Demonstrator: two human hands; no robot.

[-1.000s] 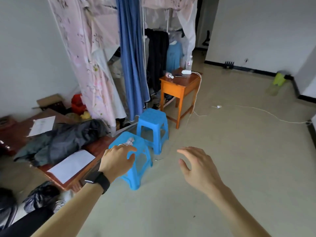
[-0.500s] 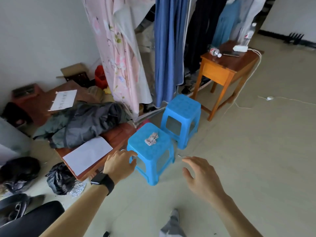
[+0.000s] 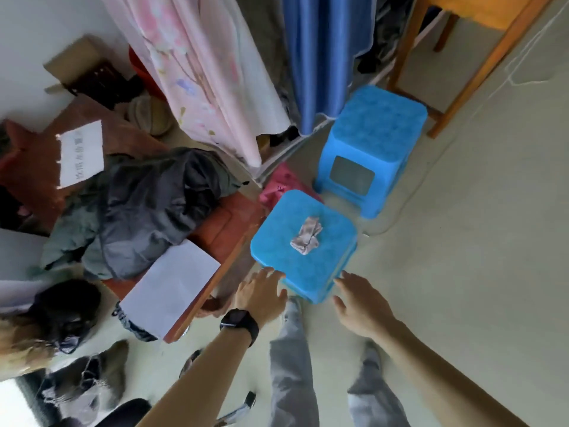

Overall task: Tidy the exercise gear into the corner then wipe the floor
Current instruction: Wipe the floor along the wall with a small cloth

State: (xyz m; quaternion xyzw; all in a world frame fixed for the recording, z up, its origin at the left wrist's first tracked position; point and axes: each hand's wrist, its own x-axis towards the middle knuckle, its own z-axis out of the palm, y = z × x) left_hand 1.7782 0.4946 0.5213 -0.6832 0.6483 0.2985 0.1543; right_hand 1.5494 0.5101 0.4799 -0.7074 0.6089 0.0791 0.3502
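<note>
**Both hands spread open at the near blue stool, cloth lying on its seat**

The left hand (image 3: 261, 292) and the right hand (image 3: 361, 306) reach forward with fingers straight and slightly spread, gripping nothing. The left fingertips (image 3: 274, 272) are at the near left corner of the blue stool (image 3: 277, 241), and the right fingertips (image 3: 342, 276) are at its near right corner. Whether either hand actually touches the plastic cannot be told. A black watch (image 3: 238, 323) sits on the left wrist.

Just beyond the two hands, near the middle of the seat between them, lies a small crumpled grey cloth (image 3: 307, 235). Below the hands, the person's grey trouser legs (image 3: 292, 359) stand on the pale floor (image 3: 462, 241).

To the left of the left hand is a low reddish-brown table (image 3: 234, 223) close against the stool. It carries a white sheet of paper (image 3: 171, 288) and, farther out, a heaped dark jacket (image 3: 147, 208). A black bag (image 3: 64, 309) lies on the floor farther left.

Beyond the near stool stands a second blue stool (image 3: 378, 131), with a pink fabric item (image 3: 280, 186) on the floor between the two. Farther still hang a pink floral curtain (image 3: 197, 63) and a blue curtain (image 3: 320, 53). Far out to the right of the right hand is the leg of an orange wooden table (image 3: 462, 84).
</note>
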